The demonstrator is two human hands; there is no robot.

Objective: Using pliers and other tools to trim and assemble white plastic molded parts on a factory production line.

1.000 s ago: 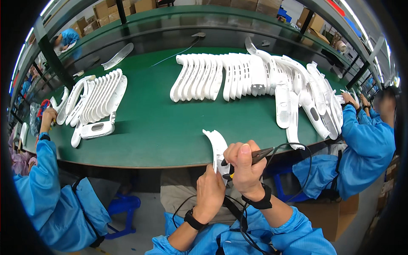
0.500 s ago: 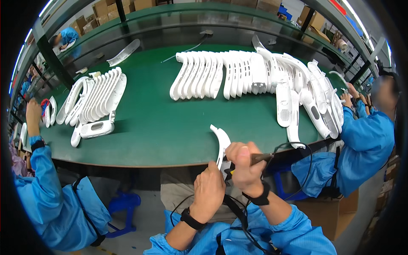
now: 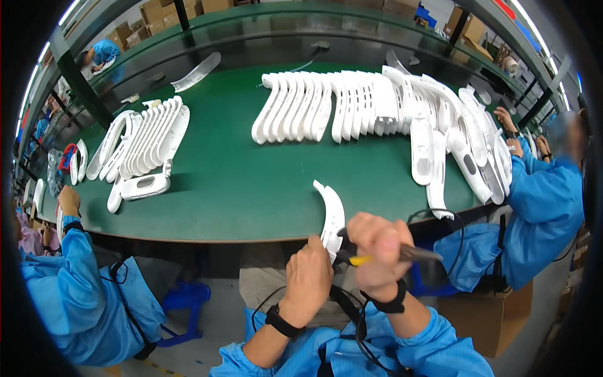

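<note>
My left hand is closed round the lower end of a curved white plastic shell, whose upper end rises past the table's front edge. To its right, my right hand, smeared by motion, grips a hand tool with a yellow part and a grey-brown end sticking out to the right. Its dark front end is close to the shell's lower part; whether they touch I cannot tell. The tool's exact kind is hidden by my fingers and the blur.
Across the green table stands a long row of white shells, running into a heap on the right. A smaller group lies left. Co-workers in blue sit on both sides. A cardboard box is at lower right.
My right hand has shifted slightly right and down with the tool, which has turned. The left hand still holds the shell. The left co-worker's hand has come down.
</note>
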